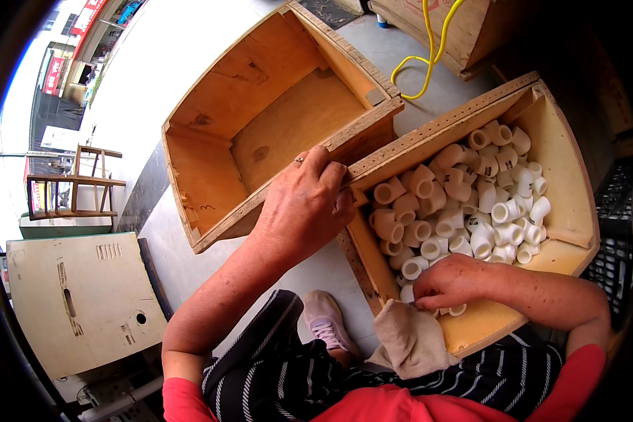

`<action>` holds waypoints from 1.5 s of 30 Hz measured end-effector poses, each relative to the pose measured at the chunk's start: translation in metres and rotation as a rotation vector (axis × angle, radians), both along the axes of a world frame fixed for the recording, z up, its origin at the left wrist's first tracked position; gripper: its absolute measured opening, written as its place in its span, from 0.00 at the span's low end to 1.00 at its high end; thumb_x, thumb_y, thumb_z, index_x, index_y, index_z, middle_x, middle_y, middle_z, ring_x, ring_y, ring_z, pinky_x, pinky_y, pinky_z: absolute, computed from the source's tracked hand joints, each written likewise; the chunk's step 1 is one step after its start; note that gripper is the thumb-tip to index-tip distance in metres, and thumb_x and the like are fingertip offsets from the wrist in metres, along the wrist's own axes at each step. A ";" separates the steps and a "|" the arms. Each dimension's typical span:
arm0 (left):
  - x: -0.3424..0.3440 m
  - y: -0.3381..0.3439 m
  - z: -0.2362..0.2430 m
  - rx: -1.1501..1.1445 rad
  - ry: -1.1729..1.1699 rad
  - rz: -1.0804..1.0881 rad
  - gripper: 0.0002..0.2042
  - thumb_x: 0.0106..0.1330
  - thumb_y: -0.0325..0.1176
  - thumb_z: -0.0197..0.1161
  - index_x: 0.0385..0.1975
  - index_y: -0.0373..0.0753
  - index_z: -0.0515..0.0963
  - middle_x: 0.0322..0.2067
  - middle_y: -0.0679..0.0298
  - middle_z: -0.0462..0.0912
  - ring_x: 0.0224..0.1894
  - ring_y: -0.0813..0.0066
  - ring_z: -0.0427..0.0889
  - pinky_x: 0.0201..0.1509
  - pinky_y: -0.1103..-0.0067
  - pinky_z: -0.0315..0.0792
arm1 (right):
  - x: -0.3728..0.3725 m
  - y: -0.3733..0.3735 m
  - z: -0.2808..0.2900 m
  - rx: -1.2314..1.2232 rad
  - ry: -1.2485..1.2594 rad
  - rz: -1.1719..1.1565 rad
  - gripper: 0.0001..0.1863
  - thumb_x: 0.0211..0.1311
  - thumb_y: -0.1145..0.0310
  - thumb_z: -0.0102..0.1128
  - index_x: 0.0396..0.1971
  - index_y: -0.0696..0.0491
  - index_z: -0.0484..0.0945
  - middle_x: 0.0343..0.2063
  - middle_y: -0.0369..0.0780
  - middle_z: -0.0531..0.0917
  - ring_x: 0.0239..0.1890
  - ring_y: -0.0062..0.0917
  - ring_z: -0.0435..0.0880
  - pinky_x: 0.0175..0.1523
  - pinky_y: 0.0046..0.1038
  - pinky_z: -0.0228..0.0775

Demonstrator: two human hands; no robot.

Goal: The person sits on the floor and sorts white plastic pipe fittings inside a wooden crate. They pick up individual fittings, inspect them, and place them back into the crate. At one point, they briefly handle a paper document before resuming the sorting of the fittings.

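Observation:
My left hand (pixel 306 204) is closed over the near rim of a wooden box (pixel 260 200), close to where it meets a second wooden box (pixel 570 176). That second box holds a heap of white plastic pipe elbows (pixel 464 193). Down at its near left corner is my right hand (pixel 454 281), with fingers curled among the nearest elbows. Its fingertips touch or nearly touch a beige cloth (pixel 411 337) draped over the box's near edge. Whatever those fingers grip is hidden.
A yellow cable (pixel 429 63) loops on the floor beside a wooden crate (pixel 436 28) at the back. Black plastic crates (pixel 615 218) stand at the right. A pale metal cabinet (pixel 84 302) is at the left, with a wooden stool (pixel 74 186) beyond. My shoe (pixel 325 323) is below the boxes.

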State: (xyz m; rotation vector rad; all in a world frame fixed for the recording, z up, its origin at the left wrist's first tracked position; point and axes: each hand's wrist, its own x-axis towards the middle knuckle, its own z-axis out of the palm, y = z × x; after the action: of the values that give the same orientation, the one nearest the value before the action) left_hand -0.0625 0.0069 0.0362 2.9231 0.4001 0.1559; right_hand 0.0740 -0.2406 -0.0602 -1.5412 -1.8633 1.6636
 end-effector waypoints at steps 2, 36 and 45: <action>0.000 0.000 0.000 -0.002 -0.003 -0.001 0.11 0.55 0.29 0.68 0.39 0.38 0.81 0.35 0.57 0.75 0.40 0.55 0.80 0.43 0.64 0.78 | 0.000 -0.001 -0.001 0.010 -0.002 -0.003 0.17 0.67 0.50 0.58 0.40 0.47 0.86 0.32 0.40 0.87 0.38 0.36 0.87 0.43 0.37 0.77; 0.008 0.005 0.013 -0.035 0.090 -0.032 0.10 0.57 0.30 0.67 0.37 0.36 0.80 0.35 0.56 0.77 0.39 0.53 0.81 0.45 0.63 0.78 | 0.002 0.001 0.002 -0.020 0.025 -0.009 0.16 0.66 0.52 0.59 0.40 0.47 0.86 0.33 0.40 0.88 0.38 0.36 0.87 0.44 0.37 0.77; 0.006 -0.003 0.003 0.037 0.088 0.018 0.11 0.54 0.29 0.65 0.37 0.36 0.79 0.37 0.55 0.75 0.40 0.52 0.81 0.44 0.62 0.78 | 0.002 0.000 0.001 -0.001 -0.005 0.002 0.16 0.66 0.51 0.59 0.41 0.46 0.86 0.34 0.39 0.88 0.38 0.35 0.87 0.43 0.36 0.77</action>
State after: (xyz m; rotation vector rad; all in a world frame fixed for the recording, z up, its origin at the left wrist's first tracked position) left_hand -0.0566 0.0041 0.0393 2.9713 0.4423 0.0374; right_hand 0.0757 -0.2407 -0.0596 -1.5461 -1.8676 1.6635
